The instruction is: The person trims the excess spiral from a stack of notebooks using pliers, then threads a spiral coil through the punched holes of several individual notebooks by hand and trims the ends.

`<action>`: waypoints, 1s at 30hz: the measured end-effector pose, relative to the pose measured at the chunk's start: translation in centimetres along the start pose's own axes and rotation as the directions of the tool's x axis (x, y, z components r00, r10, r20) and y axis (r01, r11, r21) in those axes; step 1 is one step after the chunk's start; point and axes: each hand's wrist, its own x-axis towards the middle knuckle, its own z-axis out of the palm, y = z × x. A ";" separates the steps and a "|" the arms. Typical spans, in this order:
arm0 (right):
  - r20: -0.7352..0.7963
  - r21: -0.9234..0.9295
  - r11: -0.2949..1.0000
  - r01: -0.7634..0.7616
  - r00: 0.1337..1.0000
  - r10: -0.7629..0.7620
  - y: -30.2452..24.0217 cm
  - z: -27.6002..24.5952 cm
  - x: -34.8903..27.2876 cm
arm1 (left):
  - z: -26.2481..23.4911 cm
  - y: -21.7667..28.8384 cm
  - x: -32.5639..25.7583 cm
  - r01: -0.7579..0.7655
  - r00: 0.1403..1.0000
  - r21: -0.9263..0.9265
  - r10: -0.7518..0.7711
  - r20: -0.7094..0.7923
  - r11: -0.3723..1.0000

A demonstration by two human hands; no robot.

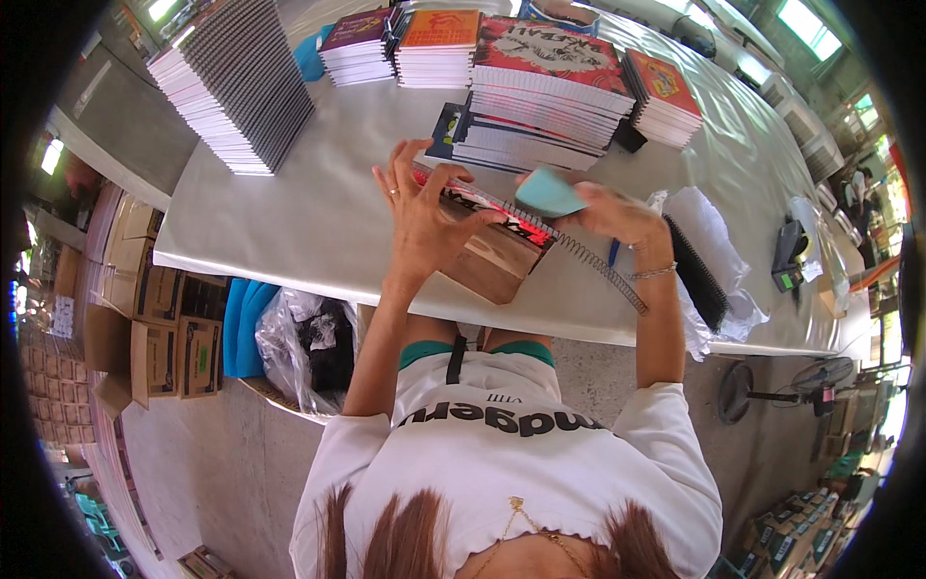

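Observation:
My left hand [422,217] grips a spiral-bound notebook [494,253] with a brown back cover and a red and black front, tilted up off the white table [318,207]. A metal spiral coil [598,268] runs along the notebook's edge and sticks out toward the lower right. My right hand [617,217] holds a small light-blue piece [548,191] just above the coil's upper part. Both hands sit near the table's front edge.
Stacks of notebooks stand behind: a tall grey stack [236,82] at far left, a wide red-covered stack [550,101] centre, smaller stacks [436,46], [664,98]. A black spiral notebook [696,275] lies on plastic wrap at right. Cardboard boxes [174,352] and a fan [772,391] stand below.

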 end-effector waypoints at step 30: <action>-0.100 -0.782 0.584 -0.218 0.968 0.229 -4.1 2.2 7.0 | -0.2 -3.6 0.5 0.101 0.994 -0.356 -0.082 0.066 0.929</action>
